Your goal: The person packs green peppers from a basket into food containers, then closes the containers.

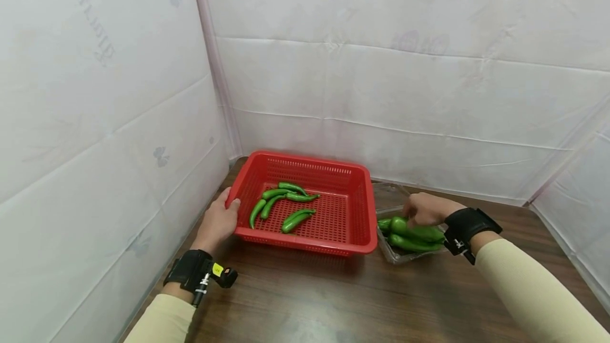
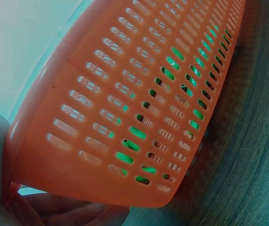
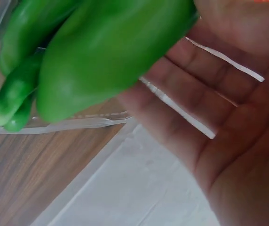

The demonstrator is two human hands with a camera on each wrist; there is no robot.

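Nearest to the person, the dark wooden worktop (image 1: 333, 295) carries everything. The left hand (image 1: 220, 222) sits at the near left corner of the red basket (image 1: 362, 210), thumb hooked over the rim and fingers (image 2: 64, 209) curled under the wall in the left wrist view. That grip seems meant to steady the light plastic basket so it does not slide.

To the right, the right hand (image 1: 425, 209) reaches down into a clear plastic tray (image 1: 392, 254) just beside the basket's right wall. Its fingers (image 3: 205, 94) bend around a large green pepper (image 3: 111, 52) lying on top of the pile, touching it along its side; whether they have fully closed on it cannot be told. The other peppers in the tray (image 1: 412, 242) lie packed side by side, which keeps the top one easy to reach.

Further in, several slim green peppers (image 1: 283, 204) lie loose on the basket's slotted floor, towards its left half. Behind everything hangs a white sheet (image 1: 381, 94).
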